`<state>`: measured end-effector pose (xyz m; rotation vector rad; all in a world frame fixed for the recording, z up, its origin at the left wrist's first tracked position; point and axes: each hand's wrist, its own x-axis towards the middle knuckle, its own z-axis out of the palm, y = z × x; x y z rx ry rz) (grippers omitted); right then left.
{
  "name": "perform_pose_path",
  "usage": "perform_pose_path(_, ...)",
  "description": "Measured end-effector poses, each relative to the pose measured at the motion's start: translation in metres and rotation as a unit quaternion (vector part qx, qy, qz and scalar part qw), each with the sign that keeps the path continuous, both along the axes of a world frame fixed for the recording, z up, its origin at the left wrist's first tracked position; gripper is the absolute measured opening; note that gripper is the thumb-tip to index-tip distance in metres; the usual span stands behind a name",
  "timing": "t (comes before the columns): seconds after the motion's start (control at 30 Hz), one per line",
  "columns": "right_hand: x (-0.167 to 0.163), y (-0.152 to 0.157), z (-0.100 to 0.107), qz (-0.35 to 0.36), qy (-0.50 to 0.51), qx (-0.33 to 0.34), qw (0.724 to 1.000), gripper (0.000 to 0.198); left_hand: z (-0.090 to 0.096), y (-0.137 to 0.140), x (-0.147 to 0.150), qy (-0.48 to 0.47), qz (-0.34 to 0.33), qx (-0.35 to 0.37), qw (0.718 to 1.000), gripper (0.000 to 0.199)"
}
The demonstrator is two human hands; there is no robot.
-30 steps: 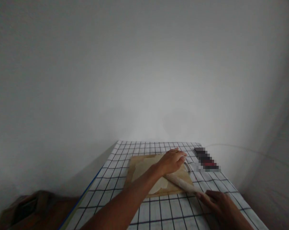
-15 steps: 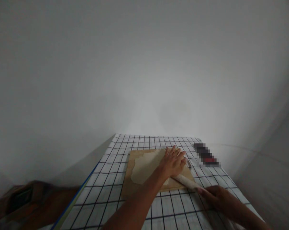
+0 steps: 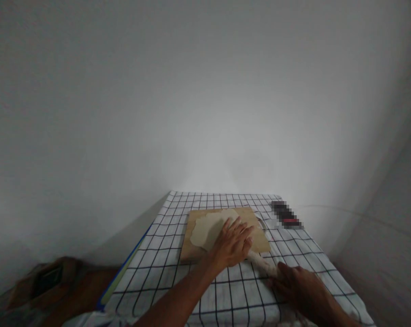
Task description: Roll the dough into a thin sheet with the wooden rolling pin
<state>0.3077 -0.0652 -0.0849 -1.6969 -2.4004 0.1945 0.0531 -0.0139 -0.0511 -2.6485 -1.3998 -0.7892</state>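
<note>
A thin, irregular sheet of pale dough [image 3: 203,229] lies on a wooden board [image 3: 188,254]. My left hand [image 3: 233,240] is laid over the dough's right side, palm down with fingers spread, covering the far end of a pale rolling pin [image 3: 260,262]. The pin slants from under that palm across the board's near right edge. Its near end sits in my right hand [image 3: 292,279], whose fingers are closed round it. How much of the pin lies under my left palm is hidden.
A white cloth with a black grid [image 3: 222,295] covers the table. A dark blurred-out item [image 3: 287,215] lies near the right edge. Beyond the table rises a plain wall [image 3: 205,100]. A brown boxy object [image 3: 45,281] stands low at the left.
Both hands and the rolling pin have drawn back toward me. My left hand has come down and slightly left, uncovering the board's far right corner. The view has shifted a little.
</note>
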Motion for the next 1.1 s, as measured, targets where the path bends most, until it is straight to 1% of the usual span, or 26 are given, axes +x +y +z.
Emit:
perform_pose_path(0.07, -0.003, -0.002, 0.001, 0.007, 0.016, 0.006, 1.0, 0.033, 0.005, -0.009, -0.004, 0.012, -0.004, -0.017, 1.0, 0.045)
perform_pose_path(0.13, -0.005, 0.001, 0.004, 0.004, 0.039, 0.013, 0.999, 0.034, 0.016, -0.006, -0.007, 0.015, -0.014, -0.077, 0.997, 0.047)
perform_pose_path(0.17, -0.006, 0.003, 0.007, 0.003, 0.055, 0.014, 0.998, 0.036, 0.023, 0.0, -0.008, 0.015, -0.022, -0.11, 0.994, 0.048)
perform_pose_path(0.2, -0.007, 0.007, 0.011, 0.005, 0.073, 0.012, 0.997, 0.038, 0.032, 0.01, -0.009, 0.015, -0.03, -0.14, 0.99, 0.049)
perform_pose_path(0.3, -0.012, 0.024, 0.025, 0.019, 0.149, -0.011, 0.989, 0.047, 0.058, 0.052, -0.008, 0.017, -0.051, -0.167, 0.985, 0.054)
perform_pose_path(0.37, -0.014, 0.036, 0.032, 0.03, 0.208, -0.035, 0.977, 0.055, 0.068, 0.08, -0.005, 0.016, -0.056, -0.175, 0.983, 0.057)
perform_pose_path(0.4, -0.016, 0.041, 0.034, 0.033, 0.229, -0.048, 0.972, 0.059, 0.068, 0.09, -0.002, 0.019, -0.056, -0.177, 0.982, 0.057)
perform_pose_path(0.47, -0.017, 0.049, 0.033, 0.031, 0.246, -0.067, 0.967, 0.062, 0.061, 0.103, 0.003, 0.031, -0.056, -0.177, 0.982, 0.055)
perform_pose_path(0.53, -0.017, 0.054, 0.029, 0.029, 0.237, -0.075, 0.968, 0.06, 0.044, 0.105, 0.006, 0.043, -0.05, -0.167, 0.984, 0.05)
perform_pose_path(0.63, -0.015, 0.057, 0.02, 0.04, 0.205, -0.065, 0.976, 0.052, 0.017, 0.099, 0.005, 0.045, -0.033, -0.138, 0.989, 0.048)
perform_pose_path(0.73, -0.014, 0.056, 0.016, 0.03, 0.143, -0.073, 0.987, 0.053, 0.002, 0.09, -0.001, 0.042, -0.029, -0.098, 0.994, 0.049)
perform_pose_path(0.8, -0.014, 0.054, 0.016, 0.029, 0.111, -0.093, 0.989, 0.055, 0.0, 0.083, -0.006, 0.044, -0.033, -0.074, 0.996, 0.048)
perform_pose_path(0.87, -0.015, 0.051, 0.017, 0.034, 0.086, -0.091, 0.992, 0.053, 0.002, 0.072, -0.011, 0.039, -0.034, -0.056, 0.997, 0.046)
perform_pose_path(0.97, -0.016, 0.045, 0.016, 0.019, 0.05, -0.076, 0.996, 0.049, 0.006, 0.053, -0.016, 0.023, -0.025, -0.047, 0.998, 0.045)
perform_pose_path(1.1, -0.016, 0.038, 0.01, 0.019, 0.027, -0.068, 0.997, 0.045, 0.01, 0.022, -0.02, 0.012, -0.003, -0.058, 0.998, 0.046)
